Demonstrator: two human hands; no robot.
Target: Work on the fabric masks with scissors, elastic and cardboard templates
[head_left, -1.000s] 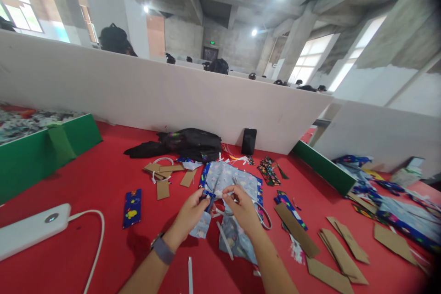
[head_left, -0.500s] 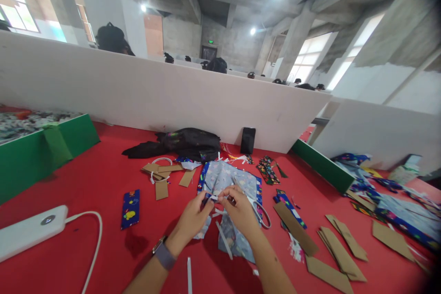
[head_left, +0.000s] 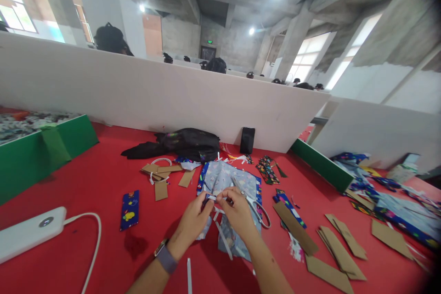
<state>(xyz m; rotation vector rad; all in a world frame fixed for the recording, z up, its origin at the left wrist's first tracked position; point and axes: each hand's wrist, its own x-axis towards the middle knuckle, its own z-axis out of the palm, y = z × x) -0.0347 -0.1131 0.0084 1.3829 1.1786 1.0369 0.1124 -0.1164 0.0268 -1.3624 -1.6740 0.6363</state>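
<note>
Pinching a small blue fabric piece (head_left: 208,196) between thumb and fingers, the left hand (head_left: 195,213) is meeting the right hand (head_left: 237,209), whose fingertips are gathering beside the piece's pale end; whether they are gripping it, I cannot tell. Around the piece, pale-backed cloth (head_left: 237,172) is lying at one o'clock, scissors (head_left: 252,204) at three, and a loose white strip (head_left: 223,241) is crossing a second cloth (head_left: 237,241) at five. The piece could be slipping or creasing crookedly if the left pinch is slackening or the fingers are pulling unevenly. A sweep towards three o'clock could be catching the scissors and dragging the cloth.
</note>
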